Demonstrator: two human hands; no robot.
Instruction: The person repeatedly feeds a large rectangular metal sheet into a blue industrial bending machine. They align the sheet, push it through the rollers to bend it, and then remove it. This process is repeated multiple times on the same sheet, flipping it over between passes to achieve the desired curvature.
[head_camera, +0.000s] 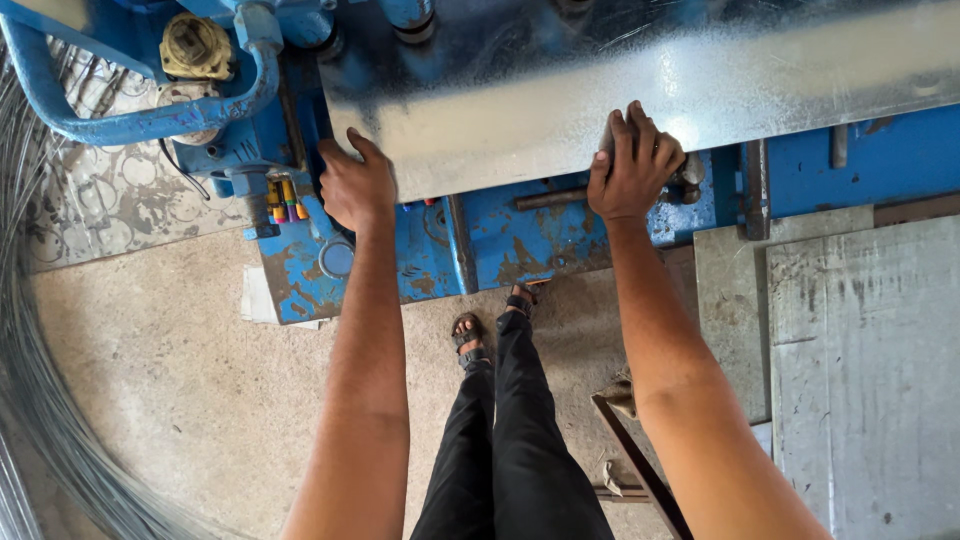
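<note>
Steadying a galvanised steel sheet (640, 95) on the blue machine (520, 240) is judged the step in hand: both hands, left (357, 185) and right (635, 165), are pressed on its near edge (well apart), so even forward feeding is called for.

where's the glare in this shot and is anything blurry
Head view: glare washes out the metal sheet by the right hand; the left hand grips its duller corner; wire coil at the left edge looks soft and curved; no hard shadows on the floor.
</note>
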